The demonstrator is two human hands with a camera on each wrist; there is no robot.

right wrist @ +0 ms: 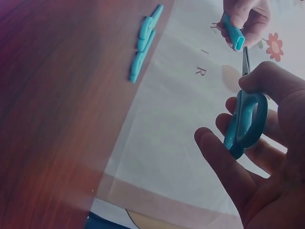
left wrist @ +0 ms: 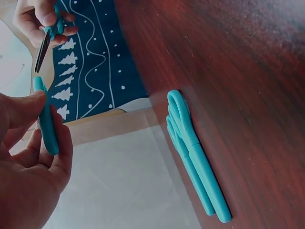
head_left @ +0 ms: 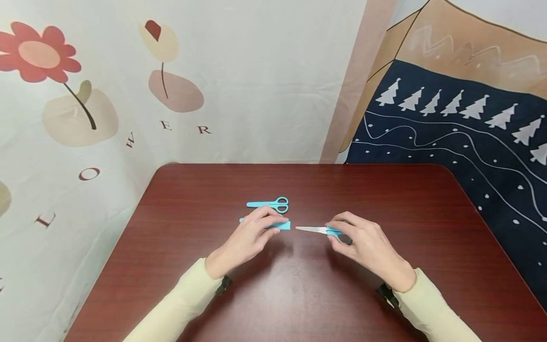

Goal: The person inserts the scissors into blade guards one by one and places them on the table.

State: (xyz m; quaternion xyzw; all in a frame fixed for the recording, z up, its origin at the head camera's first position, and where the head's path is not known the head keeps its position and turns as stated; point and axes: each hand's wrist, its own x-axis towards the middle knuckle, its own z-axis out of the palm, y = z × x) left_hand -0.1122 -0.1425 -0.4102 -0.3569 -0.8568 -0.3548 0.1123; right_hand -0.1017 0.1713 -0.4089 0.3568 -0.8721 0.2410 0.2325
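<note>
My left hand pinches a turquoise blade cover between thumb and fingers, its open end facing right. My right hand holds a pair of scissors by the turquoise handles. Their blades are closed and bare, pointing left, with the tip a short gap from the cover's mouth. Two more pairs of turquoise scissors, with covers on, lie on the table beyond my left hand: the farther pair shows whole in the head view, while the nearer pair is mostly hidden there behind that hand.
The dark red-brown table has a glossy top. Behind it hangs a pale cloth printed with flowers and letters, and at the right a navy cloth with white trees.
</note>
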